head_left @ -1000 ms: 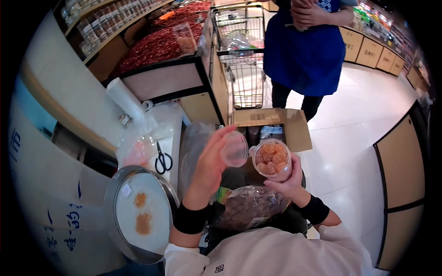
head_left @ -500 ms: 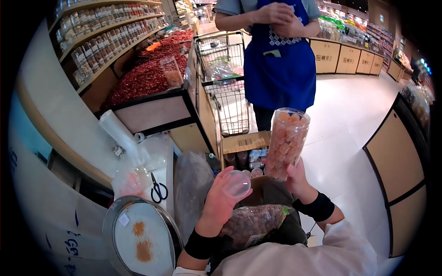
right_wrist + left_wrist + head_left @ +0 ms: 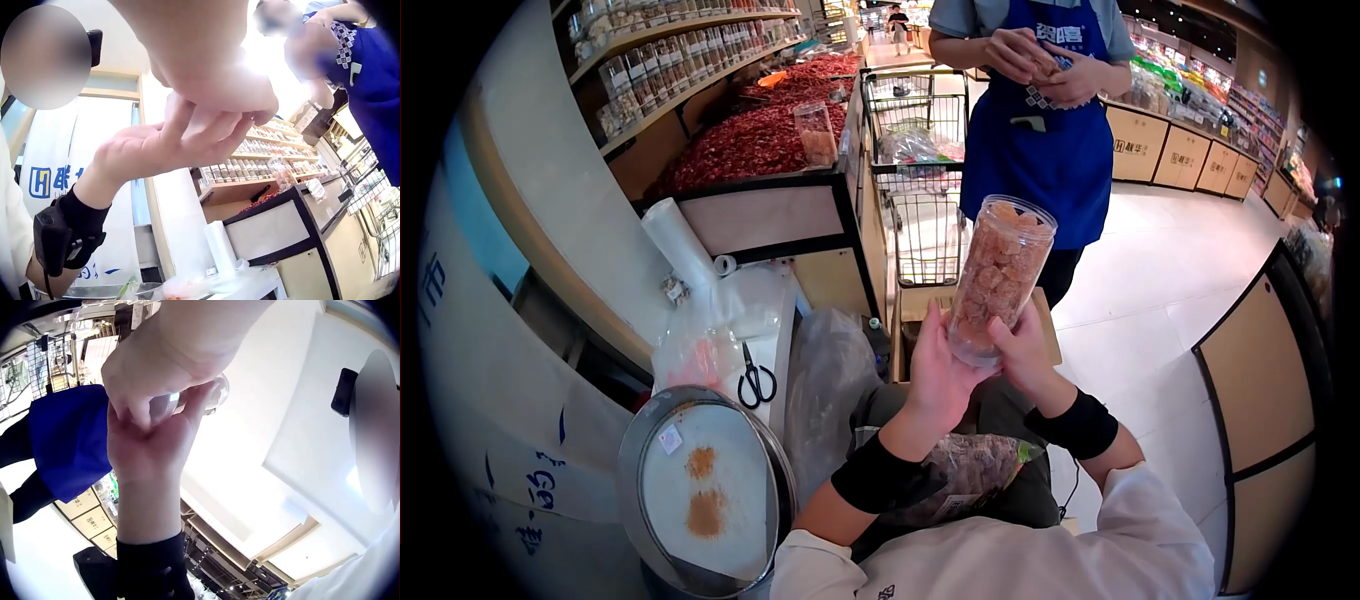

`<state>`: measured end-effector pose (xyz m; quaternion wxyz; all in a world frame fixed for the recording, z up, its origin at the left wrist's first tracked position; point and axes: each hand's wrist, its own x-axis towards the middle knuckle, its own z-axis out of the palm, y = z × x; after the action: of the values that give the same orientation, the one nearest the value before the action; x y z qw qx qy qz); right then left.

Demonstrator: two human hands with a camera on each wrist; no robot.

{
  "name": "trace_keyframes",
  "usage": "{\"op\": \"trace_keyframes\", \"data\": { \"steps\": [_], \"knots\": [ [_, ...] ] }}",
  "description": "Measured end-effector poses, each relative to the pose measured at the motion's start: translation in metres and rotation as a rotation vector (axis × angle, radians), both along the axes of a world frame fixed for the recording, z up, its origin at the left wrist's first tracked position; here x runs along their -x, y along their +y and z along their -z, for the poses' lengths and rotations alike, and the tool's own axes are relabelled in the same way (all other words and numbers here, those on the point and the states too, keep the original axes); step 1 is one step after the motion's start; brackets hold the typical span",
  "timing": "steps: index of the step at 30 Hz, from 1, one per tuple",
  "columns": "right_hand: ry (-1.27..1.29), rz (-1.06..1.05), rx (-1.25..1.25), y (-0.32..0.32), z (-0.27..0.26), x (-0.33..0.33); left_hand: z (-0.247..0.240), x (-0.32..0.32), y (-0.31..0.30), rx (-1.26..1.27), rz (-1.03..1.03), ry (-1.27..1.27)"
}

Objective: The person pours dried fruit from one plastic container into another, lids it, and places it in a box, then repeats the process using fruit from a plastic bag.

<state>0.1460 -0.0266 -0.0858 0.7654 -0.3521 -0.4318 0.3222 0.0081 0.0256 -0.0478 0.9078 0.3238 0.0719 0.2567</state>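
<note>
I had the clear jar raised between both hands, top leaning right: left hand's fingers curved about the base, right hand's closed round the lower side. Orange pieces filled it; I saw no lid on its mouth. Step, judged: steadying the filled jar. Next move probably called for levelling, then capping.

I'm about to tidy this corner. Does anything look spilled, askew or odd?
Yes: on the left, two brown patches mark the round, metal-rimmed container, standing out against its pale surface. They may be powder or stains; I can't tell which. The jar of orange pieces looks intact, with no lid visible on its mouth.
</note>
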Motion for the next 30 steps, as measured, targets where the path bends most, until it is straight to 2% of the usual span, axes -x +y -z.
{"op": "trace_keyframes", "data": {
  "steps": [4,6,7,8,10,12,14,17,20,22,24,26,28,30],
  "knots": [
    [-0.056,0.027,-0.023,0.004,-0.003,0.006,0.005,-0.004,0.008,-0.143,-0.042,0.069],
    [-0.120,0.049,0.009,-0.001,-0.005,0.006,0.016,-0.007,0.007,-0.245,-0.153,0.144],
    [-0.109,0.060,0.040,0.000,0.003,0.001,0.007,0.001,0.008,-0.227,-0.098,0.167],
    [-0.164,0.087,0.060,0.001,0.007,-0.003,0.009,0.003,0.012,-0.214,-0.142,0.173],
    [-0.216,0.081,0.065,0.003,0.009,-0.007,0.017,0.004,0.018,-0.360,-0.128,0.136],
    [-0.240,0.161,0.044,0.007,0.009,-0.005,0.021,0.005,0.021,-0.347,-0.120,0.074],
    [-0.162,0.113,0.028,0.009,0.014,-0.006,0.022,0.018,0.023,-0.307,-0.176,0.116],
    [-0.155,0.114,-0.001,0.017,0.017,-0.014,0.029,0.041,0.024,-0.532,-0.299,0.348],
    [-0.120,0.085,-0.020,0.024,0.016,-0.020,0.022,0.091,0.020,-0.415,-0.275,0.437],
    [-0.126,0.098,0.008,0.027,0.020,-0.027,0.020,0.130,0.021,-0.368,-0.336,0.505],
    [-0.116,0.119,0.031,0.029,0.024,-0.031,0.027,0.174,0.027,-0.571,-0.612,0.612],
    [-0.097,0.120,0.041,0.032,0.031,-0.037,0.006,0.226,0.029,-0.822,-0.771,0.901],
    [-0.076,0.092,0.044,0.032,0.032,-0.034,-0.004,0.268,0.033,-0.839,-0.881,1.168],
    [-0.078,0.156,0.062,0.032,0.041,-0.038,0.030,0.315,0.059,-0.717,-0.956,1.272]
  ]
}}
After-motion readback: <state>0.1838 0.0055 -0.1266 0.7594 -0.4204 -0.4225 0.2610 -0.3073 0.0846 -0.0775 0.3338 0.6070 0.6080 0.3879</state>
